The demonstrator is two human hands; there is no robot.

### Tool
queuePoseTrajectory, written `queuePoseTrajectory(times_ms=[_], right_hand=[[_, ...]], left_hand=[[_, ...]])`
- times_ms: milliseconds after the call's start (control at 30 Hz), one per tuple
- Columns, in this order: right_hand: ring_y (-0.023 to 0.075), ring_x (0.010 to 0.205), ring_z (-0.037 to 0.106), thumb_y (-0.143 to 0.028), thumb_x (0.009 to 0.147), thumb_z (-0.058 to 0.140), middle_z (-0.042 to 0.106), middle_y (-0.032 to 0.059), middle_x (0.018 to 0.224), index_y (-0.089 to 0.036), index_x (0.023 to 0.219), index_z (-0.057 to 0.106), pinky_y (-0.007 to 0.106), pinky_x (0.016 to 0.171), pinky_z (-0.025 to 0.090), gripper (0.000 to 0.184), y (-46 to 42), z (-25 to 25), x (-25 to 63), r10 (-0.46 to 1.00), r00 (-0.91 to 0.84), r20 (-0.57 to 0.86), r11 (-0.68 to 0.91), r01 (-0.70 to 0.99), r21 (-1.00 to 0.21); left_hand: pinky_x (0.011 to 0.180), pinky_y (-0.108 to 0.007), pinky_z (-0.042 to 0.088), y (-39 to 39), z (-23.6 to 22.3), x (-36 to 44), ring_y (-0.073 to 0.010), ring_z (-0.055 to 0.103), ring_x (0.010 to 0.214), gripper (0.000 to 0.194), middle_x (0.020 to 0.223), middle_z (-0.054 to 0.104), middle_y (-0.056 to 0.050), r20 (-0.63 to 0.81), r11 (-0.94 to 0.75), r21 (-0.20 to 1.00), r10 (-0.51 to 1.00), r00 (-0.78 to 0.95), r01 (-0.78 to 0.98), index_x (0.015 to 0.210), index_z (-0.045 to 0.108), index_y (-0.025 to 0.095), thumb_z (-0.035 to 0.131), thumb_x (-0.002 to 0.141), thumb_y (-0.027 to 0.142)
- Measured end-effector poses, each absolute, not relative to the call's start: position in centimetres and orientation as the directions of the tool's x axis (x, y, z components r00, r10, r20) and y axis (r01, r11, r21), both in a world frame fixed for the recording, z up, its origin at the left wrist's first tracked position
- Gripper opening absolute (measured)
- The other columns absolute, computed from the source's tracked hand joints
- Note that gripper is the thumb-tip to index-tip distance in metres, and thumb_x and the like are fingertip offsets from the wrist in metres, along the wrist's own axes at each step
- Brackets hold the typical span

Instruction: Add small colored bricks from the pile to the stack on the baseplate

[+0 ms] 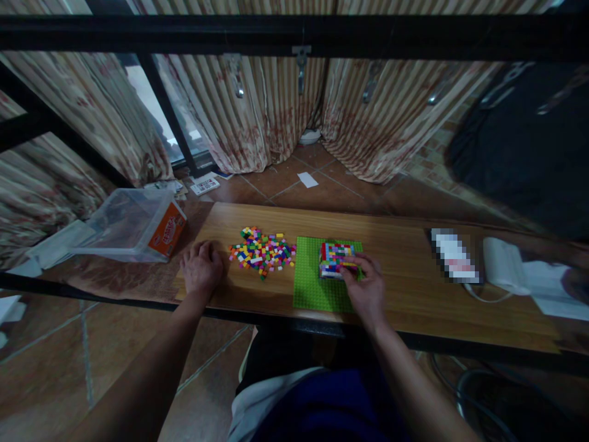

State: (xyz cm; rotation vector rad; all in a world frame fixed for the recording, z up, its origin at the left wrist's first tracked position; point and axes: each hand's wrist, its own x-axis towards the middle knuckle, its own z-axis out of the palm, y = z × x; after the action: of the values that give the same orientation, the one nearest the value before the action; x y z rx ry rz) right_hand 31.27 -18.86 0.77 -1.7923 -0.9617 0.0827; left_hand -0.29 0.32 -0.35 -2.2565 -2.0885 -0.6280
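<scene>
The green baseplate (306,291) is laid on the table (409,307), and the model (332,253) is set upon it; the model's right side is touched by the partly closed thumb and fingers of the right hand (368,282), though whether a brick is pinched there cannot be told; the left hand (201,267) is rested palm down, its fingers loosely bent, near the loose bricks (262,252), which are heaped left of the baseplate; beyond the table, curtains (257,116) are hung.
</scene>
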Motion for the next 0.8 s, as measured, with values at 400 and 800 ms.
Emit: queuePoseTrajectory(times_ms=[400, 800], right_hand=[[0.0217, 0.100, 0.059, -0.035, 0.075, 0.067, 0.063, 0.0086, 0.106, -0.019, 0.096, 0.070, 0.043, 0.093, 0.045, 0.027, -17.9, 0.2, 31.3, 0.608, 0.747, 0.267, -0.100, 0.406, -0.909], [0.0205, 0.092, 0.061, -0.043, 0.074, 0.069, 0.067, 0.0084, 0.102, -0.018, 0.098, 0.070, 0.038, 0.086, 0.047, 0.034, -17.7, -0.3, 31.2, 0.617, 0.763, 0.195, -0.109, 0.329, -0.938]], left_hand=[[0.105, -0.052, 0.035, 0.1, -0.1, -0.1, -0.0353, 0.046, 0.124, 0.041, 0.133, 0.057, -0.014, 0.283, -0.122, 0.279, 0.958, 0.039, 0.952, 0.125, 0.060, 0.017, 0.045, 0.089, 0.029], [0.105, -0.048, 0.036, 0.3, -0.5, -0.3, -0.0341, 0.048, 0.122, 0.041, 0.132, 0.058, -0.012, 0.304, -0.124, 0.237, 0.951, 0.048, 0.964, 0.124, 0.061, 0.017, 0.043, 0.090, 0.031]])
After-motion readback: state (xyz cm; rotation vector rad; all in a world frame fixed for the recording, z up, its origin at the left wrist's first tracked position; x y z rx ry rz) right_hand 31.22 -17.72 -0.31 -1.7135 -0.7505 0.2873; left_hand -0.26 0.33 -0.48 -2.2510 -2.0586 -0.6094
